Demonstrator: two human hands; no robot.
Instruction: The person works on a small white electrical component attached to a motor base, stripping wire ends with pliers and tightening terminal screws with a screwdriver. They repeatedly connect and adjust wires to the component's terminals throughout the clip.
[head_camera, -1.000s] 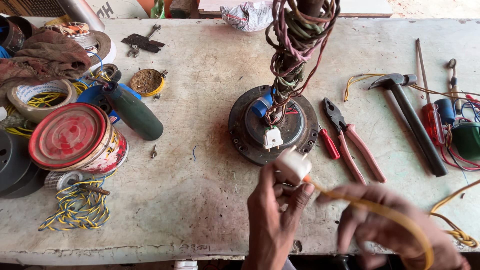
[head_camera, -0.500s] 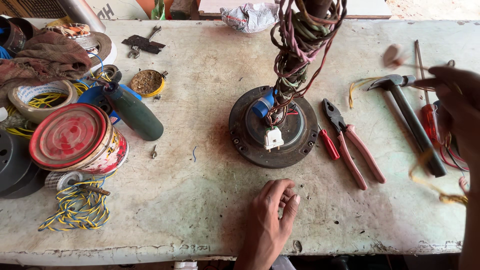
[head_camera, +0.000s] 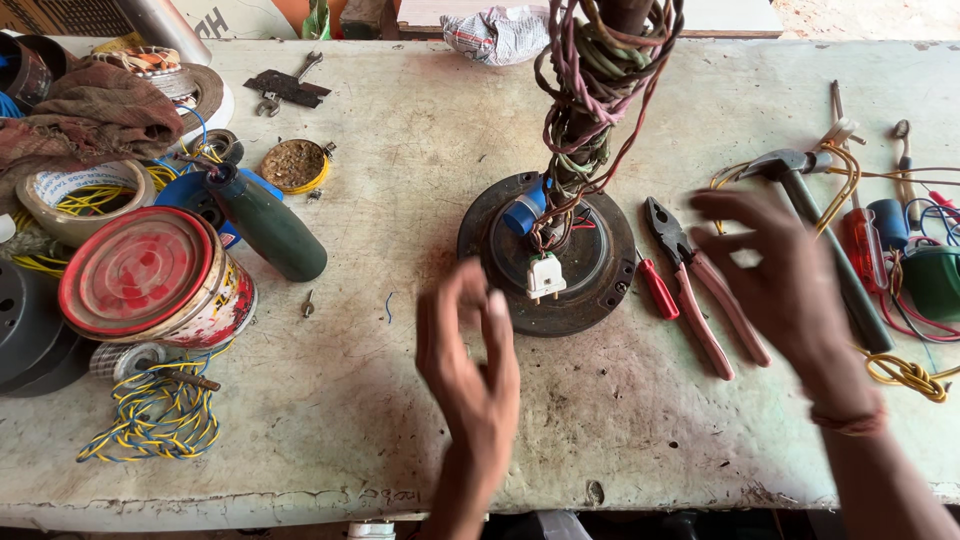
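Left hand (head_camera: 468, 355) raised, fingers loosely curled, empty. Right hand (head_camera: 780, 275) off to its right, fingers spread, palm down, empty, thread band at wrist.

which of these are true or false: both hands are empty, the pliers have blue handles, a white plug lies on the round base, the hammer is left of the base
Both hands, left hand and right hand, hold nothing: true.
The pliers have blue handles: false, they are red.
A white plug lies on the round base: true.
The hammer lies left of the base: false, it lies to its right, beyond the pliers.
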